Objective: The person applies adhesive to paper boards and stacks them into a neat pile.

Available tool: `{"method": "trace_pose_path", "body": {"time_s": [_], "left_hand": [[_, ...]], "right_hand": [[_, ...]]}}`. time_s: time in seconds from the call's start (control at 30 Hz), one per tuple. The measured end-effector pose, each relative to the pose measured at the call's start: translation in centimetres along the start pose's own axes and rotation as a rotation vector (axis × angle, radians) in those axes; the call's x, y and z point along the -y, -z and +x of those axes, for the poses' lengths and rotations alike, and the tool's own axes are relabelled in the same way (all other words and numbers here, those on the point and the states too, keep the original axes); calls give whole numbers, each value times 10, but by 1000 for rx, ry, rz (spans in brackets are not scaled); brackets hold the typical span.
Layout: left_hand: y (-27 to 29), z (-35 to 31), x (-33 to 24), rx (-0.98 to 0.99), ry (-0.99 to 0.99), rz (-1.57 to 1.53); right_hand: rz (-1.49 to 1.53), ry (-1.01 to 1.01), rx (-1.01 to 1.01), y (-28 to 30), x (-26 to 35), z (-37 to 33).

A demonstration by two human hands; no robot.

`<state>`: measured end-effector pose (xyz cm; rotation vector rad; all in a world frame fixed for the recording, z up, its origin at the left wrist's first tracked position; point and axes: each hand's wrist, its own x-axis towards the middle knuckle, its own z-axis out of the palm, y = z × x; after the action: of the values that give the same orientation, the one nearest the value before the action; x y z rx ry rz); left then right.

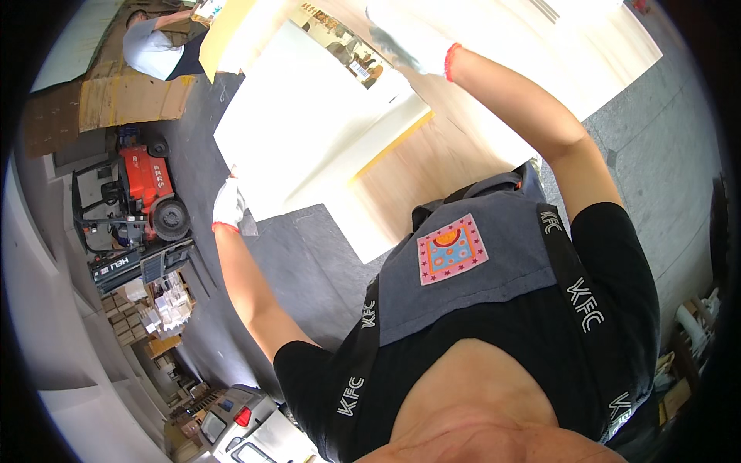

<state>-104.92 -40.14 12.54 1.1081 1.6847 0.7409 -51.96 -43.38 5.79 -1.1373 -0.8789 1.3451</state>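
A large white sheet [297, 116] lies over a pale wood-grain tabletop [432, 154], with a yellow strip [394, 144] along one edge of the stack. At its far side shows a printed strip [351, 54] with brown pictures and a barcode. My left hand [228, 202], in a white glove with a red cuff, is closed beside the sheet's left edge. A greyish flat piece [248, 225] shows at that hand; its kind is unclear. My right hand [413, 48], gloved alike, stretches out over the tabletop beyond the printed strip. Glare washes out its fingers, which look extended.
A red forklift [150, 181] stands at the left, with stacked cartons [147, 309] below it. At the upper left, another person [154, 50] bends by cardboard [135, 104]. A silver vehicle [247, 420] is at the bottom. Assorted items [695, 324] lie at the right.
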Motion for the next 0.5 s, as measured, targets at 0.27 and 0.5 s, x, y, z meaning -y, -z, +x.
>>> {"method": "trace_pose_path", "body": {"time_s": [0.27,0.5], "left_hand": [[-26,-29,-7,157,73,-248],[-42,-48,-25,128,115,-202]], "right_hand": [[30,-272,83,-36,22,-51],[-90,-212,38,-36,30,-60]]}}
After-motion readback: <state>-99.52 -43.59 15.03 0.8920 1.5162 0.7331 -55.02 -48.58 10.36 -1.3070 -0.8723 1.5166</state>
